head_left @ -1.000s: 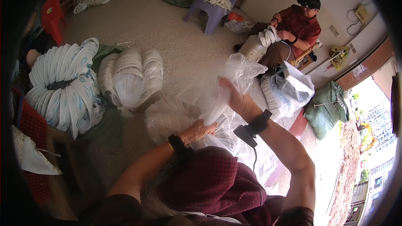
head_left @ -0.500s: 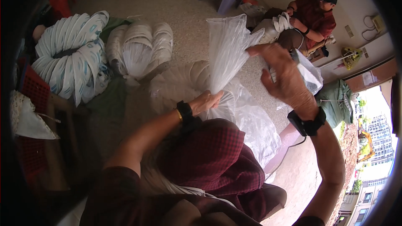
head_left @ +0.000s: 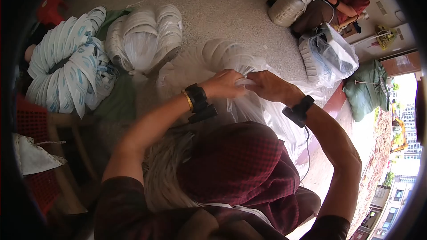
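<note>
A clear plastic bag lies in front of me, wrapped over a ring-shaped bundle of pale curved pieces. My left hand is closed on the bag's gathered neck. Right beside it, my right hand is closed too, its fingers pinching the twisted plastic. The two hands nearly touch, and a short whitish length of plastic shows between them. Both wrists wear black strapped devices. Below the hands, the loose bag spreads toward my knee, which is covered in dark red checked cloth.
Leftward stand a bagged bundle of pale rings and a blue-and-white coil of pieces. A red plastic crate is at far left. At upper right a seated person handles white strips. Near them are an open bag and a green sack.
My right hand, raised and open off to the right before, has come in and closed beside the left. The bag's top no longer fans upright above my left hand. The view has shifted.
</note>
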Action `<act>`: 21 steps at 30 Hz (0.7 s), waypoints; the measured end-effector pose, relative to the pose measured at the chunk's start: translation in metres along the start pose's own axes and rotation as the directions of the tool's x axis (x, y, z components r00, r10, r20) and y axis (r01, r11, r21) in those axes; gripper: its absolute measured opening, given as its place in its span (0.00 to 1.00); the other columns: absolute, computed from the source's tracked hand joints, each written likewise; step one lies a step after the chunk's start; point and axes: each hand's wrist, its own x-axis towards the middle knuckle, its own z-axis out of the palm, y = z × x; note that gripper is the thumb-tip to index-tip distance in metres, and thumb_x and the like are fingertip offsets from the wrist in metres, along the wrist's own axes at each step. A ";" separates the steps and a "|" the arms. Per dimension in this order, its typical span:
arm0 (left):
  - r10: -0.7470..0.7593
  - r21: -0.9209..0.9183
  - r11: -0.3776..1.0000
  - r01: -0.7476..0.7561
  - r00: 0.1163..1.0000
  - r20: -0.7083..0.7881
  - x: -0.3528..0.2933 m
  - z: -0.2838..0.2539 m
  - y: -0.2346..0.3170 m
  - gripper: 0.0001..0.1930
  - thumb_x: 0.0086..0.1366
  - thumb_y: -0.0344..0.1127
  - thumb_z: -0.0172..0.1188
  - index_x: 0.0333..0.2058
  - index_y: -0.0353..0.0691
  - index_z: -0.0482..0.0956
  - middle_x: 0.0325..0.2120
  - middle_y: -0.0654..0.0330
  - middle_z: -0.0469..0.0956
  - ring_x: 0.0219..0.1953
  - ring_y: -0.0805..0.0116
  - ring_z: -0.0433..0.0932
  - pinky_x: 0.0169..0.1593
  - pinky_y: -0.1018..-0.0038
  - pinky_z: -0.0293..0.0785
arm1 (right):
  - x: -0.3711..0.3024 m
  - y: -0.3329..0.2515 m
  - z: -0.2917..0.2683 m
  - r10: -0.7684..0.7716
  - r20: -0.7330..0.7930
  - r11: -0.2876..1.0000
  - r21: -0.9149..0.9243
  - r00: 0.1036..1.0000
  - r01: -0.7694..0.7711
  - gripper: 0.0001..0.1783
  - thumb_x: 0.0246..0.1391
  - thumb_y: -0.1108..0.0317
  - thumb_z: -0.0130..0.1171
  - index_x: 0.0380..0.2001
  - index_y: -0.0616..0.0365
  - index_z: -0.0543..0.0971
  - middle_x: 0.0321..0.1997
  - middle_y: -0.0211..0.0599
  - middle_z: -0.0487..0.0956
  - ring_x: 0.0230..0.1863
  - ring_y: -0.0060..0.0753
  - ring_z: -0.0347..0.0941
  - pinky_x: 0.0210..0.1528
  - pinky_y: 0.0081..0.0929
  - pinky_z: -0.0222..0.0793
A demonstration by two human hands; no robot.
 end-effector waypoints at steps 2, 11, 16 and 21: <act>0.152 0.261 0.960 -0.104 0.973 -0.172 -0.004 0.003 0.002 0.10 0.57 0.39 0.62 0.32 0.39 0.79 0.31 0.60 0.78 0.37 0.67 0.74 0.45 0.68 0.66 | -0.003 -0.006 -0.006 -0.032 0.046 0.967 0.255 0.998 0.019 0.16 0.61 0.63 0.52 0.45 0.63 0.78 0.36 0.57 0.80 0.41 0.53 0.78 0.46 0.42 0.71; 0.568 0.482 0.806 -0.343 0.678 -0.466 -0.015 0.032 -0.017 0.11 0.52 0.38 0.65 0.34 0.44 0.78 0.60 0.59 0.69 0.62 0.56 0.64 0.60 0.57 0.55 | -0.016 -0.023 -0.044 -0.047 0.174 0.981 0.193 0.984 0.013 0.20 0.61 0.56 0.52 0.36 0.66 0.78 0.28 0.38 0.76 0.30 0.26 0.72 0.35 0.29 0.68; 0.488 0.325 0.862 -0.390 0.811 -0.323 -0.006 0.047 -0.034 0.15 0.55 0.44 0.63 0.37 0.43 0.79 0.65 0.55 0.64 0.69 0.51 0.55 0.66 0.50 0.52 | -0.037 -0.016 -0.014 0.465 0.280 0.524 0.677 0.840 -0.516 0.20 0.61 0.55 0.55 0.44 0.63 0.79 0.35 0.32 0.79 0.36 0.23 0.73 0.39 0.26 0.69; 0.411 0.459 0.852 -0.250 0.863 -0.294 -0.016 0.046 -0.037 0.15 0.59 0.44 0.59 0.40 0.43 0.79 0.65 0.56 0.64 0.70 0.51 0.53 0.68 0.50 0.49 | -0.038 -0.009 -0.020 0.221 0.276 0.663 0.661 0.935 -0.352 0.20 0.62 0.53 0.53 0.41 0.62 0.78 0.37 0.27 0.76 0.41 0.18 0.71 0.44 0.20 0.67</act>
